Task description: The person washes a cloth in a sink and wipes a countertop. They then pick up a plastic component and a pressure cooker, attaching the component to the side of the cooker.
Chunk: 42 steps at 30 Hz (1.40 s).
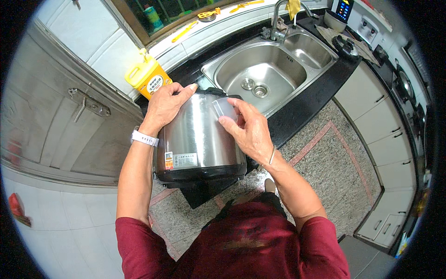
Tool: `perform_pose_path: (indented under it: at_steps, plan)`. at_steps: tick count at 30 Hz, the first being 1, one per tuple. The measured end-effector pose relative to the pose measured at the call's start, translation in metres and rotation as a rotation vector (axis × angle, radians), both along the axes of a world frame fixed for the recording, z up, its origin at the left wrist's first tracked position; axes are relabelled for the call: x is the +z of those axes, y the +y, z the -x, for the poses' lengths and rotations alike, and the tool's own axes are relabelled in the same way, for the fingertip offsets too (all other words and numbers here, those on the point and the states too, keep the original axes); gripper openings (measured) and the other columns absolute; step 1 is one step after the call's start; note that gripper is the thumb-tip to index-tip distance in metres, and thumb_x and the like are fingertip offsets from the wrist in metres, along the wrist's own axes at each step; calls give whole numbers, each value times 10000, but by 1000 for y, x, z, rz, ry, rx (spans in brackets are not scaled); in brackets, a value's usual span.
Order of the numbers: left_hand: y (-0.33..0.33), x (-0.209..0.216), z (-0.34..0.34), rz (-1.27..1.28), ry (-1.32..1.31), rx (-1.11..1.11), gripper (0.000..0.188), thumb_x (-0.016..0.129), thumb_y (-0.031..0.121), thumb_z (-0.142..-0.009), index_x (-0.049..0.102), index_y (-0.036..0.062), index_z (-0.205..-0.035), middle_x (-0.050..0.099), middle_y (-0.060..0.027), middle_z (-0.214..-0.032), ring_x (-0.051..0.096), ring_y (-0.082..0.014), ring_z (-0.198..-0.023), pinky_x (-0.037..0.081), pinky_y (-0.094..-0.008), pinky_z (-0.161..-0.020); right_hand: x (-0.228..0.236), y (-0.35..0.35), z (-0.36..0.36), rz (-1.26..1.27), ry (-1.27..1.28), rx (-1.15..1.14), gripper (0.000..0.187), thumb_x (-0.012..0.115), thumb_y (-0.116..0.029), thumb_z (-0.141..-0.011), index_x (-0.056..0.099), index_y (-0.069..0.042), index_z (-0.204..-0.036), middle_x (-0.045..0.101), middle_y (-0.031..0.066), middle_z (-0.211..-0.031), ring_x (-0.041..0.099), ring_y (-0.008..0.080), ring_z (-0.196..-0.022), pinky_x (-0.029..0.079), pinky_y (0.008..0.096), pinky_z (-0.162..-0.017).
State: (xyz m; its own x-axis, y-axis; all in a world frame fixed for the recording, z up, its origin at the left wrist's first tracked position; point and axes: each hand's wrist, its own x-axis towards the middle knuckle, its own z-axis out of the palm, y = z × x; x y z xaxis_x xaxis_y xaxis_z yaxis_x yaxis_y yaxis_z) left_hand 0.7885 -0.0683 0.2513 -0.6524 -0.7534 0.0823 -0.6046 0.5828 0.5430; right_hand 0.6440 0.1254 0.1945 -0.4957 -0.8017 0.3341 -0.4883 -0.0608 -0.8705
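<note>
While the left hand [166,103] lies spread over the upper left shoulder of a stainless-steel rice cooker [197,139], fingers wrapped along its top edge and pressing on the metal, the right hand [248,130] is up at the cooker's upper right side, pinching a small clear plastic cup [224,109] between thumb and fingertips. The cup (it looks like the condensation collector of such a cooker) sits against the cooker's wall just below the rim; whether it is clipped on or free of the body cannot be told. The cooker stands at the edge of a dark countertop [306,100], tilted toward the person, its black base [200,174] showing at the bottom and a pale label [185,160] with a small coloured sticker beside it on the lower wall.

A white wristband [144,138] is on the left wrist and a thin bracelet [272,156] on the right. The person wears a dark red shirt [251,246].

Just behind the cooker, to the left, a yellow plastic jug [147,76] stands against the tiled wall. To the right lies a double stainless-steel sink [272,69] with a tap [278,21] at its back edge. Yellow utensils [193,25] lie on the window ledge above. White cabinet drawers [381,125] run down the right side, and the floor [325,172] is speckled stone with a reddish border strip.
</note>
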Motion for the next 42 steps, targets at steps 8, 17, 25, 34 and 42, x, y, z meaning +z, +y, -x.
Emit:
perform_pose_path:
  at_steps: [8,17,25,34,42]
  plan:
    - [-3,-3,1,23,-18,-7,649,590,651,-875,705,15,-814,654,-147,-717,626,-274,-699,474,-393,-676,-2,-12,-3,37,94,-48,493,751,-278,-863,630,40,-1220,647,189,-967,632,239,-675,533,367,-645]
    - [-5,-4,-10,21,30,12,620,603,606,-885,683,0,-780,630,-131,-684,601,-262,-659,460,-381,-649,-14,-10,-1,144,41,-1,448,769,-205,-849,661,22,-1220,681,166,-1110,638,185,-747,530,294,-680]
    - [-2,-4,-6,13,30,13,605,606,589,-892,670,0,-769,610,-134,-678,584,-257,-656,453,-385,-650,-15,-10,7,136,26,10,442,744,-198,-856,649,47,-1212,666,192,-1088,654,245,-729,551,340,-678]
    - [-2,-6,-7,-3,46,-1,597,604,590,-897,681,10,-786,617,-118,-680,588,-248,-652,455,-376,-643,1,-10,5,3,49,-20,470,751,-240,-832,663,46,-1194,670,214,-924,649,283,-676,543,382,-670]
    - [-1,-4,-5,12,9,14,599,607,610,-885,691,22,-804,634,-121,-692,600,-253,-657,459,-381,-643,6,-15,5,-68,81,-49,544,760,-308,-800,651,52,-1193,671,264,-934,679,380,-773,554,438,-746]
